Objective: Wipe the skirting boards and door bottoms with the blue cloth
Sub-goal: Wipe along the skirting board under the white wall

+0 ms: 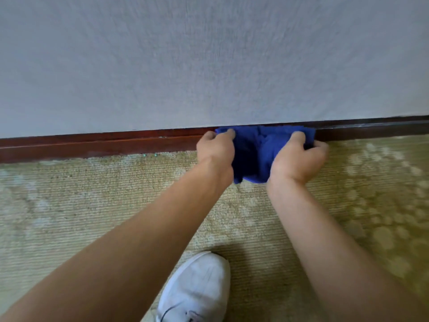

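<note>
One camera on the person's head looks down and forward, close to the wall [209, 66] and carpet [92, 194].

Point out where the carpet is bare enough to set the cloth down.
Bare carpet lies left of the left forearm, below the skirting board, and also right of the right forearm. It is crowded at the board, where the left hand and right hand grip the blue cloth, and near the white shoe.

Blue cloth [260, 149] — bunched — against dark-red skirting board [99, 145].
</note>
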Action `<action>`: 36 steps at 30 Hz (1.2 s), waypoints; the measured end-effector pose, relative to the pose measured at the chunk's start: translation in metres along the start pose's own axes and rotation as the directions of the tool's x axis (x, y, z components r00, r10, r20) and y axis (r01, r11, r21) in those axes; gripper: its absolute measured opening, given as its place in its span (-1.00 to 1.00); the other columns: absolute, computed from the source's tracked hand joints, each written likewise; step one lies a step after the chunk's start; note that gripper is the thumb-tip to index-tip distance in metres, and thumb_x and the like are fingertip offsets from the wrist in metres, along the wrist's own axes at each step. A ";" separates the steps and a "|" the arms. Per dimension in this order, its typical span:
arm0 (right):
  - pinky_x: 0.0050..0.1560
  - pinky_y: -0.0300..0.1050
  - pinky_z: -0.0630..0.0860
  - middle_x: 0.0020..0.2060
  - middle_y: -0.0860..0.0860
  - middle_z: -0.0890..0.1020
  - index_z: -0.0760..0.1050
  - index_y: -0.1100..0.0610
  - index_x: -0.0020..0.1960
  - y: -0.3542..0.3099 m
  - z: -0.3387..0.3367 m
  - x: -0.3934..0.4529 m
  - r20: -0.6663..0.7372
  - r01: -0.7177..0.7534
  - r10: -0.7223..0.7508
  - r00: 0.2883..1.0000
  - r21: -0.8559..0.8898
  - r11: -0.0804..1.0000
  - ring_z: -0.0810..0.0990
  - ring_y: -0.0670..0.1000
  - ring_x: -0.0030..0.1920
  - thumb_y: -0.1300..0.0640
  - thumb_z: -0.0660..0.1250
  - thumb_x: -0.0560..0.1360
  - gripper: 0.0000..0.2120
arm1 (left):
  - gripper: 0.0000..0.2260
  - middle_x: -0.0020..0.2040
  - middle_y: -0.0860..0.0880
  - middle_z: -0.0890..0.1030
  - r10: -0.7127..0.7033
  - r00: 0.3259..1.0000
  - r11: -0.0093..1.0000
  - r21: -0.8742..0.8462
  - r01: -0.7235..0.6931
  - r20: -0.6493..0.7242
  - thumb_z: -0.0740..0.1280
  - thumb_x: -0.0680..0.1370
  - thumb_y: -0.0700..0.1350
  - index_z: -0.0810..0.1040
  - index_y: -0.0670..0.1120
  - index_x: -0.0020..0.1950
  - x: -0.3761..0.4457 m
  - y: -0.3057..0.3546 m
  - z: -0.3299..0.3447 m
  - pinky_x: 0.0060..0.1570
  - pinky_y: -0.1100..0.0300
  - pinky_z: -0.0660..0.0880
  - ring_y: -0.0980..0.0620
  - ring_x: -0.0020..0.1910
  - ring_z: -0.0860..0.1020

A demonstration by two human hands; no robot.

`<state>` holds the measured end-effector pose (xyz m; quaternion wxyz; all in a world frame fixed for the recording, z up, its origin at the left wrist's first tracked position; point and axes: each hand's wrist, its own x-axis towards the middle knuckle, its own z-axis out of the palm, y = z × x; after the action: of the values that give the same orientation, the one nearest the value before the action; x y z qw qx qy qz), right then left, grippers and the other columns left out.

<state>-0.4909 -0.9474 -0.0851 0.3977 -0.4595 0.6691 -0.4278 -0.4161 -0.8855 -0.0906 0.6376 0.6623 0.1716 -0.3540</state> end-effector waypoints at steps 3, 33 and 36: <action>0.10 0.09 0.47 0.04 0.25 0.63 0.48 0.31 0.10 -0.006 0.020 0.000 0.018 -0.009 0.010 1.000 -0.032 0.999 0.59 0.24 0.06 0.16 0.30 0.49 -0.74 | -0.84 -0.15 -0.16 0.54 -0.083 0.991 0.996 0.047 0.078 0.103 0.35 0.58 -0.18 0.43 -0.09 -0.17 -0.002 0.002 -0.016 -0.18 0.07 0.42 -0.05 -0.16 0.50; -0.41 -0.24 0.35 -0.41 0.04 0.40 0.32 0.12 -0.29 0.002 0.039 -0.089 0.524 -0.374 0.269 0.808 0.105 0.921 0.38 0.03 -0.40 0.25 0.35 0.45 -0.76 | -0.96 -0.26 -0.07 0.51 0.086 0.937 0.947 -0.265 -0.183 -0.340 0.31 0.54 -0.18 0.45 -0.10 -0.08 0.036 0.021 -0.111 -0.27 0.15 0.44 -0.06 -0.21 0.52; -0.27 -0.11 0.38 -0.38 0.00 0.43 0.32 0.09 -0.31 -0.004 0.032 -0.061 0.351 -0.300 0.225 0.909 0.176 0.937 0.40 0.01 -0.36 0.23 0.35 0.44 -0.77 | -0.86 -0.34 -0.04 0.48 0.005 0.966 0.935 -0.341 -0.095 -0.258 0.33 0.52 -0.20 0.41 -0.09 -0.20 0.027 0.011 -0.072 -0.26 0.13 0.44 -0.02 -0.29 0.49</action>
<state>-0.4442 -0.8966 -0.0831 0.6066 -0.3805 0.5971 -0.3616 -0.3718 -0.8230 -0.1053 0.7269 0.5822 0.2948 -0.2139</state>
